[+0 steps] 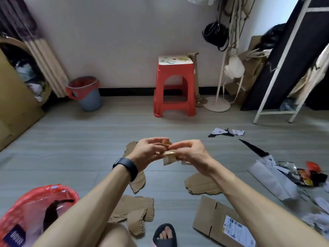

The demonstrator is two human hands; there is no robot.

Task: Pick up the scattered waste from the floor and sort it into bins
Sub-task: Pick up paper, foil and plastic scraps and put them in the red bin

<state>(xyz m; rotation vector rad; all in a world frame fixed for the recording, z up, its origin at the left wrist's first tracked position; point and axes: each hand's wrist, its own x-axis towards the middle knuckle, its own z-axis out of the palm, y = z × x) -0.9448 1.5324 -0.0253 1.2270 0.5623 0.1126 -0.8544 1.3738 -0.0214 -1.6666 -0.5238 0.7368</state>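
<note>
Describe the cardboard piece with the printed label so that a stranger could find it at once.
Start at the red stool by the far wall and come down past both hands to the floor at lower right. There, right of the sandalled foot, lies a flat cardboard piece. Unlike the torn scraps nearby, it carries a white shipping label.

A cluttered room in a home: a red plastic stool (pixel 173 86) against the wall, handbags on a coat stand (pixel 222 68), a lined waste bucket (pixel 85 93).
</note>
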